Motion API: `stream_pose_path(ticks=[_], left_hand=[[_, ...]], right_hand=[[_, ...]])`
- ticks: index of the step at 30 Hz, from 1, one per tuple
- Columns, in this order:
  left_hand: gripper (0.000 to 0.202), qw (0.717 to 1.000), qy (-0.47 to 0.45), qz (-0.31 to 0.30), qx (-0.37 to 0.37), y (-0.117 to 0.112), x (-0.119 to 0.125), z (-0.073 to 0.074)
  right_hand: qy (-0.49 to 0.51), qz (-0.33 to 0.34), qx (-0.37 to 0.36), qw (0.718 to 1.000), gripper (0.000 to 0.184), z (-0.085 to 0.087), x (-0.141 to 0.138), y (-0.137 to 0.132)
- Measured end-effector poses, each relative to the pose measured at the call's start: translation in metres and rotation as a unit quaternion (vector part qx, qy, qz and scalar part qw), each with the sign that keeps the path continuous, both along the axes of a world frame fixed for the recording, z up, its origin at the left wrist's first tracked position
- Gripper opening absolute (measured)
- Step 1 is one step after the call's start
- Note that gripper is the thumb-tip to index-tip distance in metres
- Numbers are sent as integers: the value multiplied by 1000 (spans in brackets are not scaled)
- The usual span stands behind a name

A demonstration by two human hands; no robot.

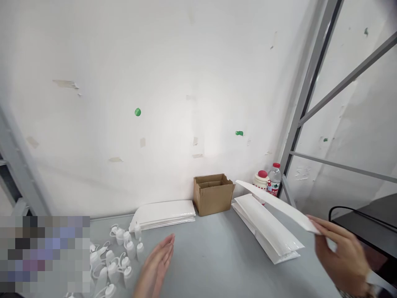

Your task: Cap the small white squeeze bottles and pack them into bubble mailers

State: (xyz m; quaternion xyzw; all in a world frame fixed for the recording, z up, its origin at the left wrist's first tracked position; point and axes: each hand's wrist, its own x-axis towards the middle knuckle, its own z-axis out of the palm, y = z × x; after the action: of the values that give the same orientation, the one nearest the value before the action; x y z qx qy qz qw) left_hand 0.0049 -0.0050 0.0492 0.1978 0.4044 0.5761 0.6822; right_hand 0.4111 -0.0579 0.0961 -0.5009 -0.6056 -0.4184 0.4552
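Observation:
My right hand [339,252] pinches one end of a long flat white pouch [276,203] and holds it lifted, slanting up to the left above a stack of the same white pouches [266,229] on the grey table. My left hand [156,265] hovers over the table with fingers stretched out and nothing in it. It is nearest to a cluster of several small white capped bottles [116,258] at the lower left.
A second stack of white pouches [166,214] lies against the wall beside an open brown cardboard box [213,193]. A red-capped water bottle [274,178] and a red-topped jar [261,180] stand in the corner by a grey metal frame [307,95]. A dark object [369,223] sits at the right.

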Motion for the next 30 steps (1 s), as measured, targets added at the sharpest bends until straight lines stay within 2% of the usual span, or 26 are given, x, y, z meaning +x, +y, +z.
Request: stream_pose_path(ticks=[2, 5, 7, 10, 18, 23, 27, 30], left_hand=[[21, 1000, 5, -6, -8, -1, 2, 0], [21, 1000, 2, -12, -20, -1, 2, 0], [19, 1000, -4, -11, -28, 0, 2, -1], [18, 999, -13, -5, -30, 2, 0, -3], [20, 999, -26, -13, -29, 3, -3, -7], [20, 999, -21, -15, -26, 1, -2, -4], [20, 999, -23, -20, -24, 0, -1, -4], [21, 999, -18, -27, -26, -1, 1, -1]], right_hand=[[-66, 38, -20, 997, 13, -22, 3, 15], [-152, 24, -84, 984, 12, -51, 17, 30], [-161, 14, -119, 980, 13, -64, 26, 32], [-145, -2, -166, 975, 18, -71, 32, 31], [-159, -31, -226, 961, 33, -64, 45, 25], [-149, -46, -255, 954, 58, -50, 46, 9], [-110, -53, -198, 973, 70, -36, 29, -5], [-94, -27, -192, 977, 72, -26, 1, -7]])
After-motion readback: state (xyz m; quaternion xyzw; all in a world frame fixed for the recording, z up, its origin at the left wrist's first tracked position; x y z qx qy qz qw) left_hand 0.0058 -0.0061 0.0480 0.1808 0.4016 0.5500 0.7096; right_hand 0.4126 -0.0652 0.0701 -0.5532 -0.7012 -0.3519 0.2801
